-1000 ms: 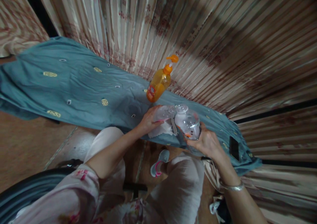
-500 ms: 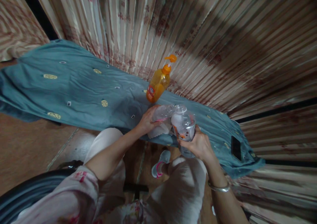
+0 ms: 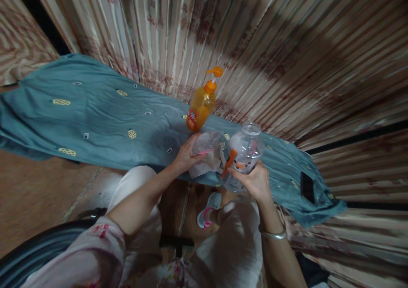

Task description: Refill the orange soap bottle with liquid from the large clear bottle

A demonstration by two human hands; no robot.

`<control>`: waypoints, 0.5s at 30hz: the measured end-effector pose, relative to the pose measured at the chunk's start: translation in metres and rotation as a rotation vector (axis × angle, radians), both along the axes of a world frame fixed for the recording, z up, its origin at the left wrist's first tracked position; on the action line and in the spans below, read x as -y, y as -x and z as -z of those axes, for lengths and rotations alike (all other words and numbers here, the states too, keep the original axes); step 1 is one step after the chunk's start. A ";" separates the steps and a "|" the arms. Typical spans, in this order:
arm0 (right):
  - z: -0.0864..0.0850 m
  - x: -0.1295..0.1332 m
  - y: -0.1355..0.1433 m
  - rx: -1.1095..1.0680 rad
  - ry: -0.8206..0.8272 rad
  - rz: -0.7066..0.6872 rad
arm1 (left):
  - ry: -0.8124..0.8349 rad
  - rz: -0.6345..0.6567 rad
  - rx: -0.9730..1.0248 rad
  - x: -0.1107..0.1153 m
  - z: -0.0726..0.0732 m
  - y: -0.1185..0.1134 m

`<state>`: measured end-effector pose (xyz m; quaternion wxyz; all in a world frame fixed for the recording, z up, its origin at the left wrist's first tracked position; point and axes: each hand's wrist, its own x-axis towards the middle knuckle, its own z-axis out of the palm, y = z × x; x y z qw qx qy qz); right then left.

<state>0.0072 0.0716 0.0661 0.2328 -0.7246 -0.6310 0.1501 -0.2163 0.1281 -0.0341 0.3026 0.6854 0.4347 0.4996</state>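
My left hand (image 3: pixel 185 154) is wrapped round a small clear plastic bottle (image 3: pixel 205 142), which leans with its mouth pointing up and to the right. My right hand (image 3: pixel 256 179) grips a larger clear plastic bottle (image 3: pixel 247 150) with an orange and white label; its wide mouth shows no cap. A gap separates the two bottles. Below the small bottle lies a crumpled whitish wrapper or tissue (image 3: pixel 204 169); whether the left hand also holds it is unclear. Beyond the hands stands an orange pump bottle (image 3: pixel 200 107), partly filled with orange liquid.
A blue-green cloth with pineapple prints (image 3: pixel 105 122) covers the long, narrow table. A black phone (image 3: pixel 307 187) lies near its right end. Pleated curtains (image 3: pixel 239 46) hang behind. My knees are against the near edge, and a black chair part (image 3: pixel 41 245) is at lower left.
The bottles, touching or overlapping at their mouths before, are now apart. My right hand has turned the large bottle more upright, its mouth moving up and right. The small bottle's neck has tilted upward.
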 end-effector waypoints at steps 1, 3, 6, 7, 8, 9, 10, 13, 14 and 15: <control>0.002 -0.003 0.001 -0.041 -0.021 0.009 | 0.002 -0.005 0.006 0.000 0.000 0.000; 0.005 -0.010 0.005 -0.094 -0.050 0.022 | 0.007 -0.014 0.010 0.000 0.000 0.000; 0.011 -0.020 0.012 -0.140 -0.082 0.028 | 0.014 -0.026 -0.009 -0.001 0.001 0.001; 0.014 -0.024 0.014 -0.160 -0.092 0.027 | 0.014 -0.029 -0.015 -0.001 0.002 0.001; 0.016 -0.027 0.016 -0.180 -0.100 0.025 | 0.014 -0.031 -0.019 -0.002 0.001 0.002; 0.019 -0.030 0.018 -0.200 -0.107 0.022 | 0.013 -0.032 -0.018 -0.002 0.001 0.002; 0.022 -0.033 0.020 -0.220 -0.115 0.020 | 0.012 -0.031 -0.014 -0.001 0.001 0.002; 0.032 -0.041 0.023 -0.276 -0.140 0.016 | 0.026 -0.031 0.004 0.000 -0.003 0.002; 0.035 -0.044 0.024 -0.293 -0.149 0.016 | 0.034 -0.034 0.008 0.000 -0.004 0.002; 0.038 -0.047 0.025 -0.307 -0.157 0.017 | 0.042 -0.040 0.009 0.001 -0.005 0.002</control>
